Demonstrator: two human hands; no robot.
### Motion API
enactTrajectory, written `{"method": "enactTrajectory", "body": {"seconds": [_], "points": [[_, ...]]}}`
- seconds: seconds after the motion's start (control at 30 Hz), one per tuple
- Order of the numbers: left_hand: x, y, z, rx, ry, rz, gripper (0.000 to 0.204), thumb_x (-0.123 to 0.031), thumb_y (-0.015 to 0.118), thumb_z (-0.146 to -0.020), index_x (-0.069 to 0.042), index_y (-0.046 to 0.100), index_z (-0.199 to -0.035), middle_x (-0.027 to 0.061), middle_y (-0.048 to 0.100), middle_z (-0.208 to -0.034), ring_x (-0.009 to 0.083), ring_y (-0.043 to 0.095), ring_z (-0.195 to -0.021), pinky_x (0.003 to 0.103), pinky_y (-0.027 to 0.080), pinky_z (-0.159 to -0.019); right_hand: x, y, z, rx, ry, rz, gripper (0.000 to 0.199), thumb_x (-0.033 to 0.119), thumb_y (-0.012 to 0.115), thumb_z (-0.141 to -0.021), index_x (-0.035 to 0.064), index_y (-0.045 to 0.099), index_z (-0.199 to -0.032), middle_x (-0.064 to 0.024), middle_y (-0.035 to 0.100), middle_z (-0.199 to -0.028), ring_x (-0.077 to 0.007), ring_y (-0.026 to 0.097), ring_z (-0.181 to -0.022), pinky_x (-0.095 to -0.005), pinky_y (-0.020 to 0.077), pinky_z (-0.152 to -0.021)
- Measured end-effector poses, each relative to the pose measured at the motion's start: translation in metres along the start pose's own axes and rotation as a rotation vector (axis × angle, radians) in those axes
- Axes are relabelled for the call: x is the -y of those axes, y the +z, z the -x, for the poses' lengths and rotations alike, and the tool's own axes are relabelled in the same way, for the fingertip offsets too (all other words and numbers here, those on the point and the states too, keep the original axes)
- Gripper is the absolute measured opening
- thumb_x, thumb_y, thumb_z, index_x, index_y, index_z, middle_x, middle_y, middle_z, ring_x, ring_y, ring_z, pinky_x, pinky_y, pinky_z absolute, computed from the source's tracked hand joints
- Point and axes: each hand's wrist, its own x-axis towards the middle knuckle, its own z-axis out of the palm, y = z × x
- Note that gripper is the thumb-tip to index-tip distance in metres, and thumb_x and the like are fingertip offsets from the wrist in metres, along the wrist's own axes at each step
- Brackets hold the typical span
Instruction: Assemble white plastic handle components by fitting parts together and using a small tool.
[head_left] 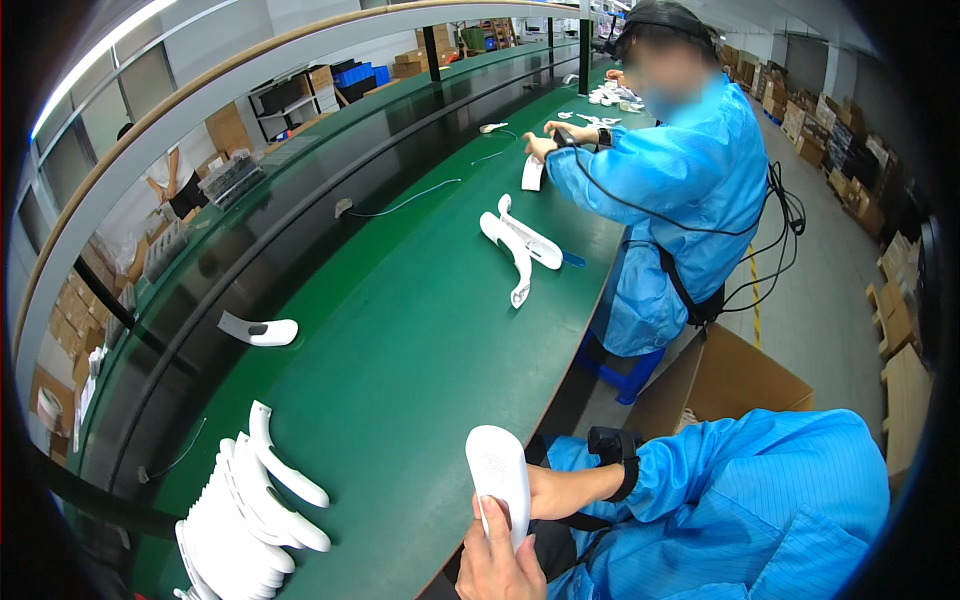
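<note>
A white oval plastic shell (pixel 497 468), with tiny dots or holes in the middle of its face, is held upright above the near edge of the green work surface (pixel 400 370). My left hand (pixel 497 562) grips its lower end, with fingers laid over the front. From the right, my right hand (pixel 550 492) reaches behind the shell and holds it by the side; most of its fingers are hidden there. A dark strap circles my right wrist, below a blue sleeve (pixel 740 500).
Many white shells (pixel 235 510) lie nested in a row at lower left. One shell (pixel 258 330) lies beyond them; two longer pieces (pixel 520 245) lie crossed farther along. A blue-clad co-worker (pixel 670 170) handles a white piece. An open cardboard box (pixel 730 380) stands at right.
</note>
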Motion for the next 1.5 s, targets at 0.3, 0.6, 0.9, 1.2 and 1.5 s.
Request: {"method": "enactTrajectory", "body": {"seconds": [0.3,0.6,0.9,1.2,1.5], "points": [[0.013,0.000,0.002,-0.022,0.092,0.059,0.060,-0.014,0.057,-0.088,-0.003,0.034,-0.141,0.0243,0.055,-0.119,0.0414,0.059,-0.099,0.043,0.051,-0.077,0.023,0.012,-0.008,-0.126,0.089,0.021,0.026,0.020,0.053,-0.093,-0.0032,0.059,-0.103,-0.0069,0.061,-0.081,-0.0123,0.054,-0.074,-0.0286,0.0456,-0.067],[0.015,-0.005,-0.008,-0.139,-0.090,0.527,0.048,-0.004,0.054,-0.090,0.003,0.042,-0.136,0.0235,0.058,-0.117,0.0345,0.060,-0.104,0.037,0.049,-0.085,0.025,-0.002,-0.021,-0.017,0.109,0.069,0.024,0.022,0.054,-0.093,-0.0021,0.059,-0.094,-0.0040,0.056,-0.072,-0.0096,0.047,-0.065,-0.0283,0.0397,-0.058],[0.014,-0.010,-0.018,-0.147,0.004,0.356,0.046,-0.006,0.055,-0.089,0.002,0.046,-0.132,0.0222,0.057,-0.115,0.0384,0.057,-0.102,0.041,0.045,-0.086,0.022,-0.006,-0.034,-0.029,0.056,-0.008,0.023,0.022,0.054,-0.094,-0.0006,0.058,-0.093,-0.0019,0.055,-0.072,-0.0089,0.047,-0.059,-0.0260,0.0384,-0.053],[0.034,-0.031,-0.025,-0.090,0.277,-0.038,0.035,-0.004,0.058,-0.084,0.002,0.057,-0.118,0.0183,0.062,-0.102,0.0352,0.058,-0.093,0.044,0.043,-0.085,0.070,-0.034,-0.027,-0.138,-0.065,-0.459,0.038,0.022,0.064,-0.090,0.0032,0.050,-0.120,-0.0037,0.059,-0.098,-0.0028,0.041,-0.055,-0.0182,0.0323,-0.045],[0.007,-0.014,-0.031,-0.405,0.238,-0.035,0.027,-0.007,0.068,-0.077,0.000,0.062,-0.103,0.0175,0.061,-0.096,0.0369,0.058,-0.086,0.045,0.045,-0.079,0.071,-0.013,-0.005,-0.252,-0.135,-0.474,0.032,0.016,0.066,-0.086,0.0042,0.051,-0.111,-0.0060,0.059,-0.101,-0.0072,0.052,-0.074,-0.0203,0.0429,-0.060]]}}
